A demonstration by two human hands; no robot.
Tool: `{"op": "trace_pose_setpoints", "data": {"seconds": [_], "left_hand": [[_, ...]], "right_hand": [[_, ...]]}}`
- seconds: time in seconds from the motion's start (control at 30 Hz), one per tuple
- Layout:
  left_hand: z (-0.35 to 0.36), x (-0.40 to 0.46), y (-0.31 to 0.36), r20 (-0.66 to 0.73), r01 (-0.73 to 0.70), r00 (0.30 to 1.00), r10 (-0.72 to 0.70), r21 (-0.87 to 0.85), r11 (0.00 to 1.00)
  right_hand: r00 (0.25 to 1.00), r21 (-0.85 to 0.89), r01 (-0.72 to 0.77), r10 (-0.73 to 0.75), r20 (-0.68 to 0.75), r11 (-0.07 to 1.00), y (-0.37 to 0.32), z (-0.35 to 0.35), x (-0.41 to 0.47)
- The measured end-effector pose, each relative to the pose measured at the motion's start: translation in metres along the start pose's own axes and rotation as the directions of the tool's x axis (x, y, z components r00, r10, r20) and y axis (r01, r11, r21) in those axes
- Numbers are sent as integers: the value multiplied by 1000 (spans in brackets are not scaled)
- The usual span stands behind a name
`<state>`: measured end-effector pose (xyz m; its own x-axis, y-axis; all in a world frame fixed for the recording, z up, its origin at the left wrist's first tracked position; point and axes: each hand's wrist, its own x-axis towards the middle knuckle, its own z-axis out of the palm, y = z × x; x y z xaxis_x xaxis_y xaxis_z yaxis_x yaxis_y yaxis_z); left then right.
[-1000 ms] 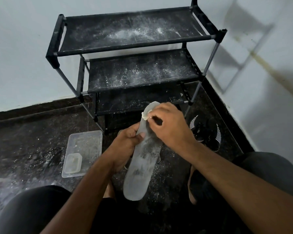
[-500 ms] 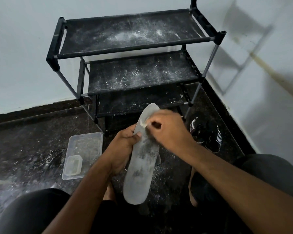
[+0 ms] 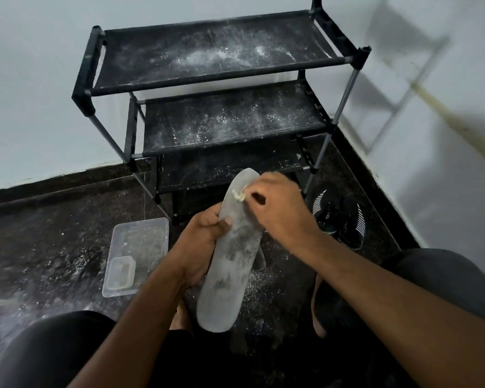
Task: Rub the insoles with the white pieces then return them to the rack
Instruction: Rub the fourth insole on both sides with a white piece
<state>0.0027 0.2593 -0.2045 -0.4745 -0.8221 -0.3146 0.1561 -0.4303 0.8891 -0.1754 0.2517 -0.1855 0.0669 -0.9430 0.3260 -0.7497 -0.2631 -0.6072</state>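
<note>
A grey insole point(image 3: 230, 264), dusted with white powder, is held upright in front of me. My left hand point(image 3: 202, 242) grips its middle from the left, thumb across the face. My right hand point(image 3: 277, 208) pinches a small white piece point(image 3: 238, 195) and presses it against the insole's upper part. Part of a second insole point(image 3: 261, 259) shows behind the first one. The black rack point(image 3: 224, 74) stands behind with powder on its shelves and no insoles on them.
A clear plastic tray point(image 3: 140, 245) with a smaller box point(image 3: 120, 271) in it lies on the dark floor at the left. A black shoe with white stripes point(image 3: 339, 217) sits right of the rack. White walls meet in the corner. My knees frame the bottom.
My right hand has slid the white piece a little along the top of the insole. The insole has shifted slightly lower in my left hand's grip.
</note>
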Motion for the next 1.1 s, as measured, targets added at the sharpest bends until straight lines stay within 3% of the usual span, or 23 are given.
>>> {"op": "trace_pose_setpoints", "data": {"seconds": [0.1, 0.23, 0.4, 0.57, 0.73, 0.83, 0.9, 1.03, 1.1], "left_hand": [[-2, 1, 1, -14, -12, 1000, 12, 2, 1000], [-1, 2, 0, -119, -9, 993, 6, -28, 1000], [-3, 2, 2, -168, 3, 986, -16, -81, 997], [3, 1, 2, -173, 51, 982, -77, -152, 987], [2, 2, 2, -183, 42, 980, -83, -215, 976], [5, 2, 1, -167, 84, 978, -128, -248, 965], [6, 2, -1, -181, 91, 973, -140, -255, 963], [6, 3, 0, -176, 64, 977, -116, -278, 958], [4, 3, 1, -171, 72, 977, -127, -297, 952]], "right_hand": [[996, 21, -69, 70, -47, 997, 3, -5, 1], [972, 73, 117, -129, 196, 990, -15, 4, -15], [995, 27, -51, 54, -88, 998, 4, -6, 4], [950, 87, 195, -210, 230, 977, -20, 11, -20], [1000, 4, 21, -21, 13, 1000, -5, 3, -3], [960, 68, 187, -197, 201, 980, -22, 13, -20], [924, 81, 225, -239, 297, 971, -22, 16, -22], [993, -34, 82, -79, 91, 996, -5, 9, -5], [988, -1, 115, -114, 108, 993, -10, 10, -10]]}}
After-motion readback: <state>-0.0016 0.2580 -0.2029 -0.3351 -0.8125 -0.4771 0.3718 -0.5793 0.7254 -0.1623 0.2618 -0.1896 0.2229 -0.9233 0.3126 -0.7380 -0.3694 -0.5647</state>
